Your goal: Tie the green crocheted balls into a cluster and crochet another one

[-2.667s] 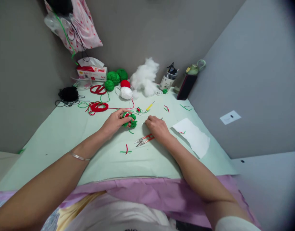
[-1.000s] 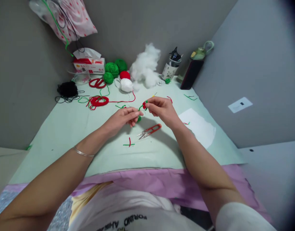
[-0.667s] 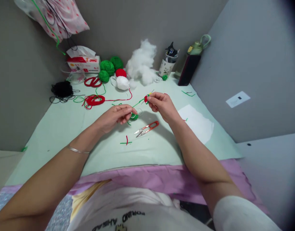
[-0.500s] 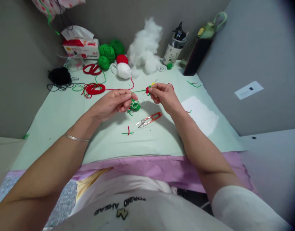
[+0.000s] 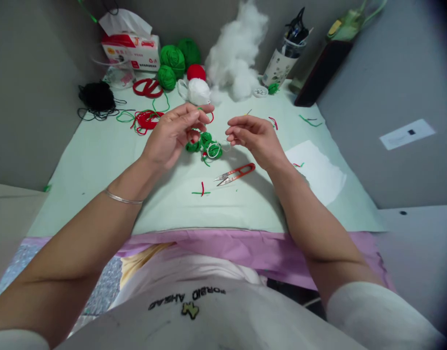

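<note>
My left hand point(image 5: 174, 129) is raised over the mat, thumb and finger pinched on a bit of green yarn point(image 5: 199, 109); the rest of what it may hold is hidden behind the fingers. To its right, my right hand point(image 5: 254, 138) hovers with fingers loosely bent and slightly apart, nothing visible between them. Between and below the hands lie small green crocheted pieces point(image 5: 206, 138) with red spots and a loop of white cord point(image 5: 212, 149). Orange-handled thread snips point(image 5: 235, 174) lie nearer me, blades pointing left. Red and green yarn scraps point(image 5: 201, 191) cross beside them.
At the back stand a tissue pack point(image 5: 132, 48), green yarn balls point(image 5: 172, 61), white stuffing point(image 5: 236, 53), a pen cup point(image 5: 283, 63) and a dark bottle point(image 5: 323, 73). Black yarn point(image 5: 97, 97) and red scissors point(image 5: 147, 88) lie left. White paper point(image 5: 318, 170) lies right.
My right hand no longer shows the red and green piece it pinched, and the green strand between the hands is gone. My left hand has risen. The view has tilted down.
</note>
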Tool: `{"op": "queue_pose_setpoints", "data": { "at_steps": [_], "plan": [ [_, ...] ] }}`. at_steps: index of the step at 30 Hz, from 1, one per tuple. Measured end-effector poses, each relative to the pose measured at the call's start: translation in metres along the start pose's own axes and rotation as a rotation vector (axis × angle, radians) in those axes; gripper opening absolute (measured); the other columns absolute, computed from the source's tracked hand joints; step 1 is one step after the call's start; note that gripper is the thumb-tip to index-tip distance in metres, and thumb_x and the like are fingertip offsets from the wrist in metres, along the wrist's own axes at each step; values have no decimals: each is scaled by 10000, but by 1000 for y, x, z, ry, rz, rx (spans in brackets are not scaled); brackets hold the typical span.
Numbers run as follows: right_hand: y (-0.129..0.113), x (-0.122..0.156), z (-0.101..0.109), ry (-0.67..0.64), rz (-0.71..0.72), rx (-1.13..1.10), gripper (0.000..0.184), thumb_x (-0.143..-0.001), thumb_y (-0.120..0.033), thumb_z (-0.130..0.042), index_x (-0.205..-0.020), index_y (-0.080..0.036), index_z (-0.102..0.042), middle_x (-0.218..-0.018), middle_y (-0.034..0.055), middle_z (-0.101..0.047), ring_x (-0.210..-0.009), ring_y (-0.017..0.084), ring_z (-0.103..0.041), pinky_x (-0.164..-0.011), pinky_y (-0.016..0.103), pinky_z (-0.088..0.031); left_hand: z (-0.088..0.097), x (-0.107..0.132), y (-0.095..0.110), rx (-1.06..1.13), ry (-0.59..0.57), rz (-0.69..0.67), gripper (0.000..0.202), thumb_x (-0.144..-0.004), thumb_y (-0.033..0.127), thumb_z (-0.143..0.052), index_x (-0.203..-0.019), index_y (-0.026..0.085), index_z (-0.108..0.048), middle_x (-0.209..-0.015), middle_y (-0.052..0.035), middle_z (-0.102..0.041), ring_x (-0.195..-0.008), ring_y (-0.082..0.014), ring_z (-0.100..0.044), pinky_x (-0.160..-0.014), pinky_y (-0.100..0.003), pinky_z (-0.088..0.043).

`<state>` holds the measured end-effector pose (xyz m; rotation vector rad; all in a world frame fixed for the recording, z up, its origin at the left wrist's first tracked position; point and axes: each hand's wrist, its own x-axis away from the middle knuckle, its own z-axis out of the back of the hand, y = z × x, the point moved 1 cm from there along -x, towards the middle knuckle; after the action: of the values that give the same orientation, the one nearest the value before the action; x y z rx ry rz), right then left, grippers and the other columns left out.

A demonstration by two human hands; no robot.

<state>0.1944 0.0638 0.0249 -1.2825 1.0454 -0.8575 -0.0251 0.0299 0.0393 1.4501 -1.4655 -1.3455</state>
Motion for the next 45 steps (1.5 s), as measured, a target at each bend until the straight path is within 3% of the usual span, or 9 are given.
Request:
{"op": "queue_pose_setpoints", "data": {
  "at_steps": [3, 6, 10, 14, 21, 24, 29, 41, 45],
  "plan": [
    [-9, 3, -5, 4, 20, -66, 244, -811, -316, -836, -993, -187, -737, -936, 37, -778, -827, 135, -732, -783, 268, -621, -6, 3, -2, 67, -94, 55, 236, -1006, 260, -596, -808, 170, -688, -964, -58, -733, -764, -125, -680, -649, -243, -509],
    [-14, 7, -10, -18, 42, -61, 322, -841, -424, -812, -1077, -221, -727, -992, 32, -791, -840, 145, -746, -706, 249, -612, -12, 6, -8, 30, -98, 101, 224, -1012, 229, -578, -854, 163, -723, -877, -31, -721, -709, -94, -668, -661, -216, -521],
    [-13, 11, -16, -53, 72, -7, 392, -893, -463, -747, -1227, -266, -686, -1038, 18, -805, -695, 125, -705, -545, 234, -531, -17, 9, -16, 1, -99, 180, 208, -1000, 210, -586, -875, 158, -743, -799, -15, -693, -689, -97, -660, -661, -213, -532],
    [-11, 14, -21, -40, 113, 66, 433, -920, -456, -711, -1304, -263, -652, -1074, 26, -807, -612, 120, -670, -498, 251, -489, -16, 8, -16, 110, -117, 258, 208, -996, 206, -573, -918, 149, -757, -808, -16, -691, -680, -95, -651, -669, -213, -541],
    [-14, 18, -25, -32, 190, 106, 425, -962, -439, -674, -1343, -260, -624, -1089, 25, -799, -533, 100, -621, -519, 278, -500, -17, 7, -18, 42, -101, 237, 221, -978, 160, -579, -859, 140, -764, -776, -23, -683, -661, -94, -637, -661, -212, -531],
    [-13, 20, -28, -26, 178, 151, 493, -963, -512, -655, -1392, -277, -602, -1068, 20, -798, -486, 103, -589, -477, 284, -483, -18, 9, -19, 31, -105, 227, 233, -983, 152, -563, -868, 154, -766, -785, -21, -692, -671, -100, -648, -652, -217, -531],
    [-11, 22, -30, -23, 165, 187, 589, -932, -625, -648, -1422, -305, -580, -1142, 42, -787, -497, 127, -603, -453, 303, -508, -19, 9, -19, 122, -190, 284, 209, -982, 183, -599, -866, 142, -767, -758, -15, -691, -641, -88, -644, -666, -211, -544],
    [-12, 29, -34, -17, 228, 209, 615, -968, -572, -617, -1502, -288, -510, -1185, 56, -773, -645, 163, -671, -491, 302, -579, -16, 8, -21, 226, -127, 348, 179, -960, 168, -620, -902, 120, -783, -807, -32, -723, -671, -87, -663, -662, -186, -547],
    [-13, 31, -35, 28, 192, 243, 637, -963, -615, -594, -1517, -319, -489, -1136, 46, -787, -682, 182, -684, -522, 310, -585, -14, 7, -20, 206, -112, 339, 147, -949, 183, -656, -898, 125, -781, -813, -30, -731, -658, -81, -655, -666, -186, -548]
  ]
}}
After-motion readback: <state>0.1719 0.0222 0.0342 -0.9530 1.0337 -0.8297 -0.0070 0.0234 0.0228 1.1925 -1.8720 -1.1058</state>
